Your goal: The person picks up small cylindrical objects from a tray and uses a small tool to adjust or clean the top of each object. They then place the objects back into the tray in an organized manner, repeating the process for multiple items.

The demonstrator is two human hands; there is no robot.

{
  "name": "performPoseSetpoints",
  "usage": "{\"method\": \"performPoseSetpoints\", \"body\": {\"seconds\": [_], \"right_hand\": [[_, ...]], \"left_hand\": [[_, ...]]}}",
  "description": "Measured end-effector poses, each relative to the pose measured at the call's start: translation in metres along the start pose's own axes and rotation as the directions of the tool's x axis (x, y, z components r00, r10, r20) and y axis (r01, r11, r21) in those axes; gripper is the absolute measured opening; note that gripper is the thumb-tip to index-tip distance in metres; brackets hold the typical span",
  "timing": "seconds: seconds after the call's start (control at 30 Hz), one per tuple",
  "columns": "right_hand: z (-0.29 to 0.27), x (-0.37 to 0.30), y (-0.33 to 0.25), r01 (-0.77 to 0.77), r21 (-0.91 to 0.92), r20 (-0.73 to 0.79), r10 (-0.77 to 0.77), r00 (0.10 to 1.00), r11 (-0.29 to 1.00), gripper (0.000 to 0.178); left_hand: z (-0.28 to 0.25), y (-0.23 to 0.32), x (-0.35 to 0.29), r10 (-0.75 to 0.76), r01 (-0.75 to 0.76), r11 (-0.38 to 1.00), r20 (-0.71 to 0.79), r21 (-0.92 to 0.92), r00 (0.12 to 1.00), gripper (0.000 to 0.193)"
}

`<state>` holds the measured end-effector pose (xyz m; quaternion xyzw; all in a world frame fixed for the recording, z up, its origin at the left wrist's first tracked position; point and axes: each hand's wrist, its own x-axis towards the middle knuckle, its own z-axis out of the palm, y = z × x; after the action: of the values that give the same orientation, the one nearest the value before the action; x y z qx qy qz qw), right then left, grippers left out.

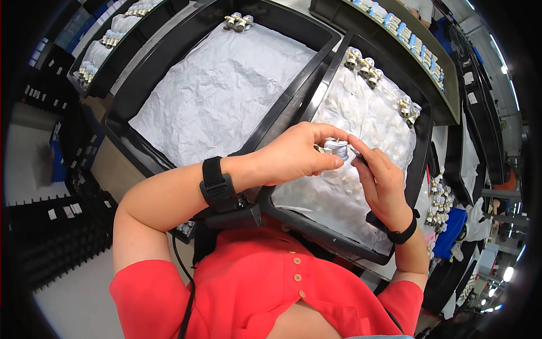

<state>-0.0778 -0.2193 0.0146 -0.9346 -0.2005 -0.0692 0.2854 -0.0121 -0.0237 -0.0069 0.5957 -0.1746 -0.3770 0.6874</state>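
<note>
Over the right-hand black tray point(324, 85), my left hand point(293, 152) holds a small part with a bundle of white coiled wire point(337, 148) and a brass-coloured end between thumb and fingers. My right hand point(384, 181) is close beside it, its index finger and thumb pinched together at the part's right side. A small dark piece point(358, 159) shows at those fingertips, too small to name. Similar parts with brass-coloured ends point(364, 68) lie in a row at the tray's far side, and another small group point(410, 111) sits at its far right.
A second black tray point(265, 127) on the left is lined with crumpled white paper point(220, 85), with a few parts point(239, 22) at its far edge. Bins of wired parts point(406, 39) stand behind. More parts point(439, 203) and a blue box point(450, 231) are at the right.
</note>
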Motion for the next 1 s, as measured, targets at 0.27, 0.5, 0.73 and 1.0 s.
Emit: {"method": "performPoseSetpoints", "body": {"seconds": [0.27,0.5,0.73,1.0], "right_hand": [[-0.001,-0.004,0.003,0.02,0.036,0.037,-0.022,0.999,0.999,0.05],[-0.006,-0.004,0.004,0.05,-0.005,0.074,-0.049,0.996,0.999,0.052],[-0.007,-0.001,0.007,0.012,0.068,0.081,-0.017,0.997,0.998,0.048],[-0.009,0.001,0.005,0.017,0.03,0.112,-0.02,0.994,0.999,0.051]], "left_hand": [[-0.001,0.008,-0.003,-0.099,0.099,0.994,0.006,0.051,0.995,0.042],[-0.001,0.007,-0.001,-0.113,0.113,0.994,0.028,0.001,0.993,0.041],[-0.001,0.008,-0.002,-0.114,0.114,0.993,0.008,-0.013,0.993,0.041],[0.0,0.004,0.0,-0.074,0.074,0.997,0.008,0.024,0.997,0.041]]}}
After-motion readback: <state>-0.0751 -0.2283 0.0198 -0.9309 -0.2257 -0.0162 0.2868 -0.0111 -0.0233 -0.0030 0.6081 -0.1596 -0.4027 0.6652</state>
